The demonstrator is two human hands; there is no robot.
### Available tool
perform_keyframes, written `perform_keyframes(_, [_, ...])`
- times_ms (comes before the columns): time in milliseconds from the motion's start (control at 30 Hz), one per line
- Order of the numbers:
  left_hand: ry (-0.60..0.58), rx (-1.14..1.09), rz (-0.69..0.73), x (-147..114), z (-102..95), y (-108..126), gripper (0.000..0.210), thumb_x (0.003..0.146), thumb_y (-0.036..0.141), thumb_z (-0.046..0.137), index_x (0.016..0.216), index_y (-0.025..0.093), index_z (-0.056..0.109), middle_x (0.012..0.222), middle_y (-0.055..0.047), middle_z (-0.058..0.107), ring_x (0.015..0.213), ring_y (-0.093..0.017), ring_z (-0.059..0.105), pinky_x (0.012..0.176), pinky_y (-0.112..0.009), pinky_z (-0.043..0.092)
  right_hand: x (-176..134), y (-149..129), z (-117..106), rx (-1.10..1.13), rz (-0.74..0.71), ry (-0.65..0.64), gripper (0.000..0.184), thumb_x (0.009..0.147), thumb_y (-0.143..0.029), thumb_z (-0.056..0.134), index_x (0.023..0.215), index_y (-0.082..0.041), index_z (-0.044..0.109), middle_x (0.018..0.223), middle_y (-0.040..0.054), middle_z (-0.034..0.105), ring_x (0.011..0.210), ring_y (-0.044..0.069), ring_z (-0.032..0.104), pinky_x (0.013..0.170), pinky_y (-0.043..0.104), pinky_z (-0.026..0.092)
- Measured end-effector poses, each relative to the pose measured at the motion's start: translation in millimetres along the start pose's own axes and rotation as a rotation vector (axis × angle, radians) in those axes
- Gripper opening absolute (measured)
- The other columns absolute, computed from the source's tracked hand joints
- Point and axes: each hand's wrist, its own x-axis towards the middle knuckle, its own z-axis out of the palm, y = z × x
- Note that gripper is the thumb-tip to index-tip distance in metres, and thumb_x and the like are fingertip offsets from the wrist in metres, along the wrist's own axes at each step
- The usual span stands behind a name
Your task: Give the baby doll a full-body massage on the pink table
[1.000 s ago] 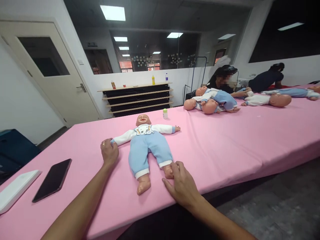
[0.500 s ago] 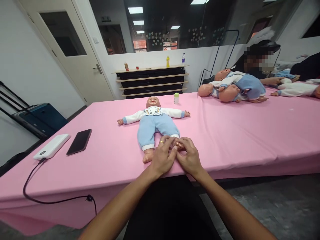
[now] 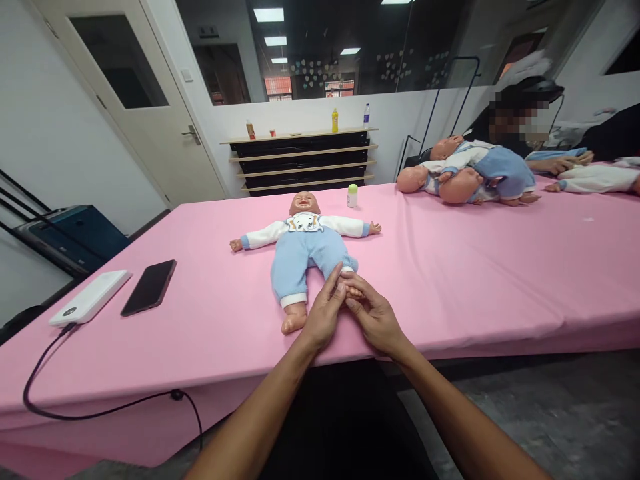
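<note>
A baby doll (image 3: 313, 247) in a white top and light blue trousers lies face up on the pink-covered table (image 3: 215, 313), arms spread and feet toward me. My left hand (image 3: 325, 307) and my right hand (image 3: 375, 317) are closed around the doll's foot on the right side, one from each side. The toes (image 3: 355, 291) show between my fingers; the rest of that foot is mostly hidden. The doll's other foot (image 3: 294, 319) lies bare on the cloth, left of my left hand.
A phone (image 3: 149, 288) and a white power bank (image 3: 90, 298) with a black cable lie at the left. A green-capped bottle (image 3: 353, 196) stands beyond the doll. More dolls (image 3: 470, 170) are piled at the right, near another person's hands (image 3: 563, 163).
My left hand has shifted from over the foot to its left side, its fingers straighter. My right hand stays on the foot. The view has moved slightly.
</note>
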Motion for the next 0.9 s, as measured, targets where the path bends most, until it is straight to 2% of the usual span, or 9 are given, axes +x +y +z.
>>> perform_keyframes(133, [0.037, -0.247, -0.071, -2.6, 6.5, -8.7, 0.047, 0.088, 0.042, 0.061, 0.133, 0.031, 0.054, 0.132, -0.007, 0.058, 0.116, -0.021, 0.059, 0.099, -0.037, 0.048, -2.0, -0.1, -1.7, -0.029, 0.022, -0.011, 0.033, 0.095, -0.032, 0.050, 0.127, -0.028, 0.060, 0.137, 0.0050, 0.055, 0.133, 0.021, 0.047, 0.115, 0.043, 0.035])
perform_keyframes(267, [0.109, -0.323, -0.088, -5.3, 8.3, -11.9, 0.038, 0.086, 0.040, 0.063, 0.122, 0.027, 0.060, 0.112, -0.006, 0.065, 0.098, -0.016, 0.064, 0.086, -0.029, 0.050, -0.9, 1.3, -2.1, -0.029, 0.021, -0.028, 0.032, 0.096, -0.033, 0.049, 0.125, -0.028, 0.062, 0.130, 0.0047, 0.061, 0.125, 0.020, 0.055, 0.111, 0.040, 0.041])
perform_keyframes(467, [0.097, -0.267, -0.065, -3.9, 7.3, -19.2, 0.035, 0.085, 0.036, 0.067, 0.118, 0.026, 0.061, 0.115, -0.005, 0.062, 0.097, -0.014, 0.061, 0.085, -0.026, 0.048, 1.3, 6.8, -0.2, -0.018, 0.072, 0.024, 0.031, 0.095, -0.035, 0.051, 0.122, -0.027, 0.064, 0.126, 0.0050, 0.064, 0.115, 0.020, 0.061, 0.103, 0.038, 0.048])
perform_keyframes(600, [0.109, -0.269, -0.044, -3.3, 8.1, -21.9, 0.034, 0.087, 0.038, 0.064, 0.118, 0.026, 0.061, 0.112, -0.005, 0.062, 0.093, -0.013, 0.060, 0.083, -0.024, 0.047, 1.4, 6.4, 1.3, -0.045, 0.075, 0.028, 0.032, 0.097, -0.036, 0.048, 0.124, -0.027, 0.063, 0.128, 0.0044, 0.063, 0.121, 0.020, 0.058, 0.109, 0.040, 0.043])
perform_keyframes(700, [0.104, -0.320, -0.064, -3.2, 8.9, -18.6, 0.031, 0.086, 0.039, 0.064, 0.113, 0.024, 0.063, 0.104, -0.004, 0.063, 0.086, -0.011, 0.059, 0.076, -0.023, 0.047, 0.8, 4.3, 1.7, -0.090, 0.072, -0.023, 0.037, 0.097, -0.034, 0.046, 0.131, -0.026, 0.058, 0.136, 0.0051, 0.057, 0.128, 0.020, 0.052, 0.114, 0.042, 0.037])
perform_keyframes(800, [0.127, -0.365, -0.100, -2.9, 9.0, -14.4, 0.031, 0.084, 0.038, 0.067, 0.110, 0.022, 0.064, 0.098, -0.004, 0.062, 0.083, -0.011, 0.059, 0.071, -0.021, 0.046, 0.2, 3.1, 1.6, -0.103, 0.084, -0.044, 0.039, 0.097, -0.033, 0.047, 0.134, -0.025, 0.055, 0.136, 0.0061, 0.057, 0.127, 0.021, 0.053, 0.111, 0.041, 0.040])
perform_keyframes(900, [0.141, -0.378, -0.117, -3.2, 8.4, -12.4, 0.035, 0.083, 0.037, 0.068, 0.113, 0.021, 0.062, 0.101, -0.005, 0.062, 0.084, -0.012, 0.060, 0.070, -0.022, 0.046, -0.3, 4.1, 1.4, -0.073, 0.100, -0.018, 0.035, 0.096, -0.033, 0.050, 0.128, -0.025, 0.060, 0.131, 0.0052, 0.061, 0.121, 0.020, 0.057, 0.108, 0.039, 0.044])
